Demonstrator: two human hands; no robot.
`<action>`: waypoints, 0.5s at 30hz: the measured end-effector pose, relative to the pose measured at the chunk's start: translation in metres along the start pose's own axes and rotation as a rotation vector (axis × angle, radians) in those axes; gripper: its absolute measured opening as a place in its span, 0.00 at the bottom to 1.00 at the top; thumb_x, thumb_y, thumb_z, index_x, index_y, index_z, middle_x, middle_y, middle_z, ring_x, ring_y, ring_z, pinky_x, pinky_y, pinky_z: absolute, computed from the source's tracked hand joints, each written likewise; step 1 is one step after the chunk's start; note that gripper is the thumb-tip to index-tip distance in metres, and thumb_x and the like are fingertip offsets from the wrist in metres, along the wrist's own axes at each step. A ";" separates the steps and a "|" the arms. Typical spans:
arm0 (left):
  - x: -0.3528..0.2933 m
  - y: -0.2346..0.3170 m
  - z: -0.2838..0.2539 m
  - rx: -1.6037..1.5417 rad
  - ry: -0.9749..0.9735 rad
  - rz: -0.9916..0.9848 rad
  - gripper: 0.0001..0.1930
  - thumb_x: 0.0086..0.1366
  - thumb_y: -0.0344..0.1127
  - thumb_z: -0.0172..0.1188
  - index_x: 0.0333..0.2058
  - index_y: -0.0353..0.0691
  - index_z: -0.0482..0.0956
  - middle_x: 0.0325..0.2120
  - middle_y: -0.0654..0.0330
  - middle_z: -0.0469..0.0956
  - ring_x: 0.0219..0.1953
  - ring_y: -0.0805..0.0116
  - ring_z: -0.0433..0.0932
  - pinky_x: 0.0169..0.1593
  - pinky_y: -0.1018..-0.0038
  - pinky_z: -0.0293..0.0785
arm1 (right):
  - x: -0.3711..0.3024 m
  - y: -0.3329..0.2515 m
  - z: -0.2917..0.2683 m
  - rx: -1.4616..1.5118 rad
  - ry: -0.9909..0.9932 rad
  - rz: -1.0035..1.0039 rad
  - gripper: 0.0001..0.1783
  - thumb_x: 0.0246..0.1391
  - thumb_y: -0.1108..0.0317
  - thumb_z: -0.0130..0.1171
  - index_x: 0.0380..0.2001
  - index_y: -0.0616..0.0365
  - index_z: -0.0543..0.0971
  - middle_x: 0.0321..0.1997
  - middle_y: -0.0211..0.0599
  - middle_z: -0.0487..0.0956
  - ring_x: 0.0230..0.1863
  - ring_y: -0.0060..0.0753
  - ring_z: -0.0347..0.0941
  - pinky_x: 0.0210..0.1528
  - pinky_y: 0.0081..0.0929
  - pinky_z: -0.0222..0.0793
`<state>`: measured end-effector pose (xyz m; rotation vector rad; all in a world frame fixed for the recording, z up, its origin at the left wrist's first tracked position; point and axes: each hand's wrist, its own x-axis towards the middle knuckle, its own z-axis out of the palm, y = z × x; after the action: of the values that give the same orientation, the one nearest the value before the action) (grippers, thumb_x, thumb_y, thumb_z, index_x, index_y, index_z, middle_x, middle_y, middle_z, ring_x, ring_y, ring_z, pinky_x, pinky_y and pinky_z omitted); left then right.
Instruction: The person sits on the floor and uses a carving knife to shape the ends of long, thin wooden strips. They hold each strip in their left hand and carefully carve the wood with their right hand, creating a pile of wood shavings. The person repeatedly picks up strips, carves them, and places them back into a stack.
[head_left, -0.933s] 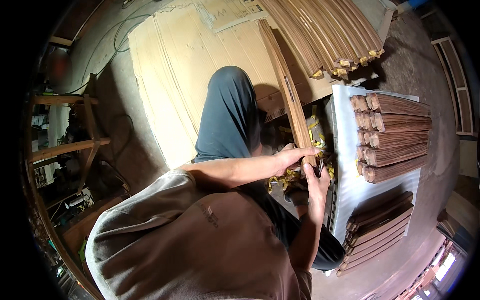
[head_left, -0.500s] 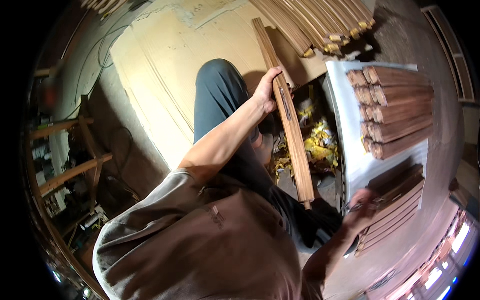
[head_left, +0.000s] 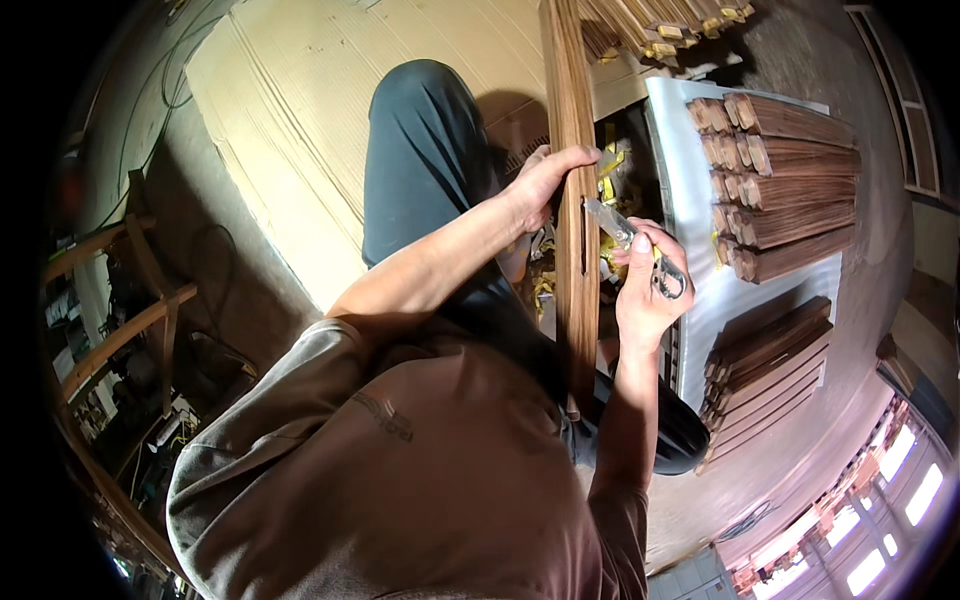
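A long brown wooden bar (head_left: 570, 95) stands up lengthwise before me, its lower end by my thigh. My left hand (head_left: 538, 188) is closed round its middle, the thumb laid across the face. Just below that thumb a narrow dark slot (head_left: 584, 250) is cut along the bar's right side. In my right hand (head_left: 648, 300) is a utility knife (head_left: 612, 222), its blade slanting up and left to the upper end of the slot. Whether the blade tip touches the wood I cannot tell. My right fingers are closed round the knife's handle.
At right, a pale-covered board (head_left: 690, 300) bears stacked wooden bars (head_left: 800, 190) and a lower row of bars (head_left: 770, 380). More bars (head_left: 665, 25) lie at the far side on cardboard (head_left: 290, 130). Yellow scraps (head_left: 545, 285) lie beneath the bar. A wooden frame (head_left: 130, 340) stands at left.
My right hand has come up and left from the lower row of bars, bringing the knife to the slot. The bar has swung more upright and shifted up in my left hand's hold.
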<state>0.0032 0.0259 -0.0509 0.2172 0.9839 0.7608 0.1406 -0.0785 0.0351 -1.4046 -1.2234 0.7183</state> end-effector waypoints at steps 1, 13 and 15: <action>-0.007 0.002 0.003 0.004 0.007 0.014 0.34 0.54 0.47 0.71 0.54 0.37 0.67 0.45 0.52 0.74 0.45 0.61 0.77 0.49 0.58 0.77 | 0.000 0.003 0.002 -0.052 -0.019 -0.030 0.07 0.62 0.74 0.60 0.41 0.67 0.78 0.42 0.45 0.83 0.31 0.30 0.81 0.31 0.24 0.80; -0.025 0.011 0.009 0.046 0.079 -0.001 0.36 0.54 0.43 0.73 0.55 0.35 0.63 0.47 0.50 0.72 0.47 0.60 0.76 0.52 0.62 0.76 | 0.014 -0.019 -0.002 -0.390 -0.322 -0.239 0.08 0.54 0.77 0.64 0.38 0.60 0.79 0.35 0.42 0.83 0.34 0.44 0.82 0.37 0.34 0.78; -0.027 0.006 0.011 0.018 0.048 0.031 0.36 0.54 0.44 0.74 0.54 0.35 0.65 0.46 0.51 0.73 0.46 0.61 0.76 0.51 0.63 0.76 | 0.015 -0.023 -0.007 -0.360 -0.349 -0.135 0.08 0.54 0.77 0.64 0.38 0.60 0.79 0.33 0.42 0.82 0.31 0.45 0.81 0.34 0.34 0.77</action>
<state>0.0001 0.0144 -0.0240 0.2307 1.0353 0.7886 0.1451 -0.0693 0.0613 -1.5065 -1.7735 0.6901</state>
